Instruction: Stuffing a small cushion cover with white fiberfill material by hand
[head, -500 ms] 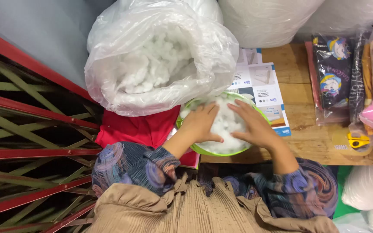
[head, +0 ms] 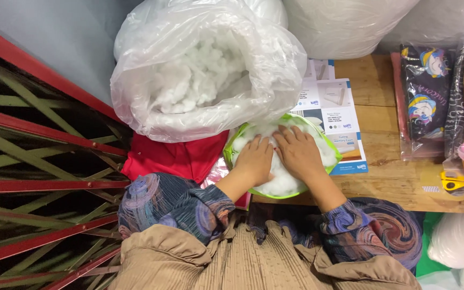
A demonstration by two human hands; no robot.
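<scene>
Near the middle of the frame, on the wooden tabletop [head: 393, 180], the left hand [head: 254, 161] and right hand [head: 298, 153] press flat, fingers spread open, on white stuffing [head: 285, 182] inside a green-rimmed cover [head: 231, 146], just below a big clear bag of stuffing [head: 205, 75]

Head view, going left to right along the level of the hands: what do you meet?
Red and green metal gate → red cloth → left hand → right hand, both pressed on white stuffing in a green-rimmed cover → printed leaflet → wooden table → yellow cutter.
</scene>
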